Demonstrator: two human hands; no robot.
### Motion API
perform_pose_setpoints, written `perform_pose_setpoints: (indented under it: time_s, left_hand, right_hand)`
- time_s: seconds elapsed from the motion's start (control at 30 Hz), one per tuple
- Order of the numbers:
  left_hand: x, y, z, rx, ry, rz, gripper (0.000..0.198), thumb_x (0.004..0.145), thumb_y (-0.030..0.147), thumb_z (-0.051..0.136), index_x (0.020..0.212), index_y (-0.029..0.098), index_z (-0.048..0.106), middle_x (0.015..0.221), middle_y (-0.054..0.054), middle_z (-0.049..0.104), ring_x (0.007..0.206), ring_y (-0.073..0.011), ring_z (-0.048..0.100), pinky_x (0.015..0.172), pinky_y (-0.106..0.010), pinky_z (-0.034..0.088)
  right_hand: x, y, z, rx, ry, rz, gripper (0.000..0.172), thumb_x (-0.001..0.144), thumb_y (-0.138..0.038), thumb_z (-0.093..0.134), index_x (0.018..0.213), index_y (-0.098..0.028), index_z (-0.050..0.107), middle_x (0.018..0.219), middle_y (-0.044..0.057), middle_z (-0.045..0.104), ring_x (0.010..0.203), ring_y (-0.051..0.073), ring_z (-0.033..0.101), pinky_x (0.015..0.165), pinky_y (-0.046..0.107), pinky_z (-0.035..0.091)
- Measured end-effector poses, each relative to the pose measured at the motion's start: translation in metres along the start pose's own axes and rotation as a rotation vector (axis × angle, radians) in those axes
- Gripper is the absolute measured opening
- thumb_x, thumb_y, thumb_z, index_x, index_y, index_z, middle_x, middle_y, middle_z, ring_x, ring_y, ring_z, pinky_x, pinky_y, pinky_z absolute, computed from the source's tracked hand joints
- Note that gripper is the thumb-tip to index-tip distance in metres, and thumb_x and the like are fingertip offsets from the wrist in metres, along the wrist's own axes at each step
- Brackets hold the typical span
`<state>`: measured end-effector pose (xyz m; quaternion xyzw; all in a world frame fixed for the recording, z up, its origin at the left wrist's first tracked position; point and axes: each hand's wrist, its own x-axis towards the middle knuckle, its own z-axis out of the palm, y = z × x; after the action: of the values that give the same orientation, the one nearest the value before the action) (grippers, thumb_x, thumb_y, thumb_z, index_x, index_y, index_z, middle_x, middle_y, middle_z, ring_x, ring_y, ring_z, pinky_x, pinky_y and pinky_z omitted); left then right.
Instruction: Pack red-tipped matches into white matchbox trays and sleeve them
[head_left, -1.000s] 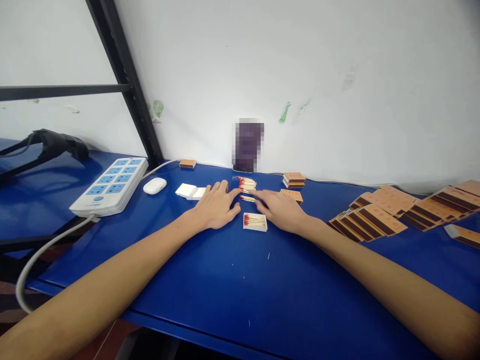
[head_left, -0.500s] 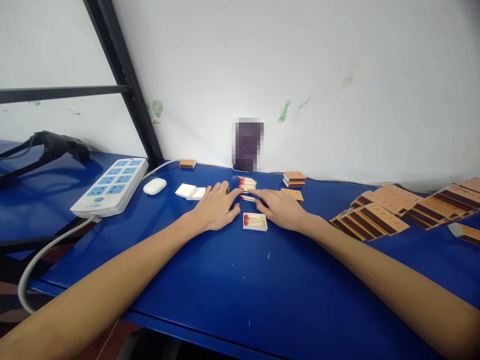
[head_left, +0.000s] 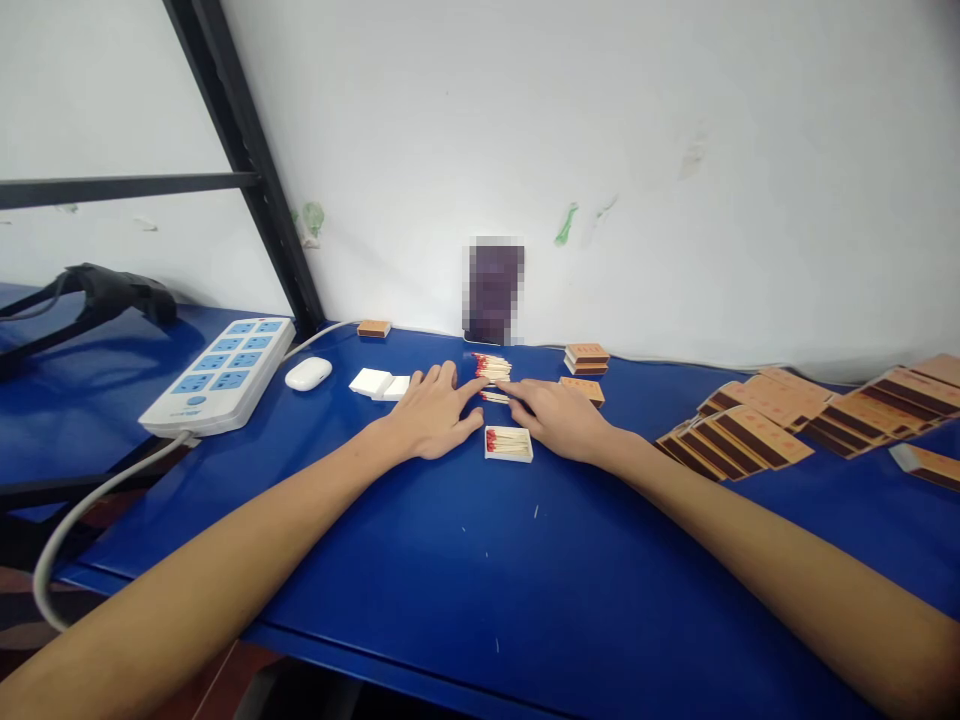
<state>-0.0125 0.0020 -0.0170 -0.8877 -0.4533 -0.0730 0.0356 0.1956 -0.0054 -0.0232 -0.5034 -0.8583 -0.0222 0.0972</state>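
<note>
On the blue table lies a pile of red-tipped matches, with a few loose matches just nearer to me. From the left, my left hand rests with its fingers spread, its index fingertip at the near edge of the pile. My right hand reaches in from the other side, fingers stretched out, index fingertip close to the same edge and thumb by the loose matches. Between and below the hands sits an open white matchbox tray holding matches, their red heads to the left.
White trays lie beyond my left hand, near a white earbud case and a power strip. Matchboxes stand behind my right hand. Flat matchbox sleeves spread over the right side. A pixelated dark object leans on the wall.
Both hands stay almost in place at the matches. My left thumb has shifted very slightly to the right; the view has moved a little.
</note>
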Motion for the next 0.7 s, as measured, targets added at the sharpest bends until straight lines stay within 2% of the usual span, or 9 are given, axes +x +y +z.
perform_pose_setpoints:
  time_s: [0.17,0.37,0.5,0.7]
  left_hand:
    - [-0.0002,0.0006,-0.0008,0.004,-0.005,-0.001,0.053,0.093,0.048,0.028,0.141,0.028,0.038,0.104,-0.01,0.045,0.093,-0.0265,0.046,0.083,-0.044,0.038]
    - [-0.0004,0.0016,-0.003,-0.009,-0.015,-0.006,0.053,0.093,0.048,0.028,0.141,0.028,0.038,0.105,-0.01,0.046,0.095,-0.0274,0.047,0.084,-0.045,0.037]
    - [-0.0007,0.0023,-0.0035,-0.019,-0.02,-0.013,0.052,0.093,0.048,0.028,0.14,0.028,0.038,0.106,-0.01,0.046,0.095,-0.027,0.047,0.085,-0.045,0.037]
    - [-0.0013,0.0022,-0.0038,-0.033,-0.007,0.02,0.05,0.094,0.047,0.028,0.14,0.029,0.038,0.103,-0.009,0.045,0.093,-0.0257,0.046,0.083,-0.043,0.037]
  right_hand:
    - [0.0,0.0009,0.0011,0.019,0.01,0.012,0.041,0.095,-0.028,0.036,0.132,-0.021,0.053,0.103,0.008,0.069,0.093,0.022,0.063,0.073,0.03,0.042]
    - [0.0001,0.0012,0.0013,0.068,0.022,0.018,0.041,0.095,-0.028,0.036,0.131,-0.022,0.053,0.119,0.007,0.066,0.102,0.023,0.062,0.078,0.032,0.045]
    - [0.0008,0.0011,0.001,0.075,0.014,0.038,0.041,0.095,-0.029,0.037,0.132,-0.022,0.052,0.122,0.007,0.065,0.104,0.024,0.061,0.081,0.034,0.045]
    - [0.0015,0.0018,0.0009,0.071,0.018,0.043,0.04,0.094,-0.03,0.037,0.131,-0.02,0.052,0.118,0.009,0.067,0.1,0.024,0.063,0.075,0.032,0.044]
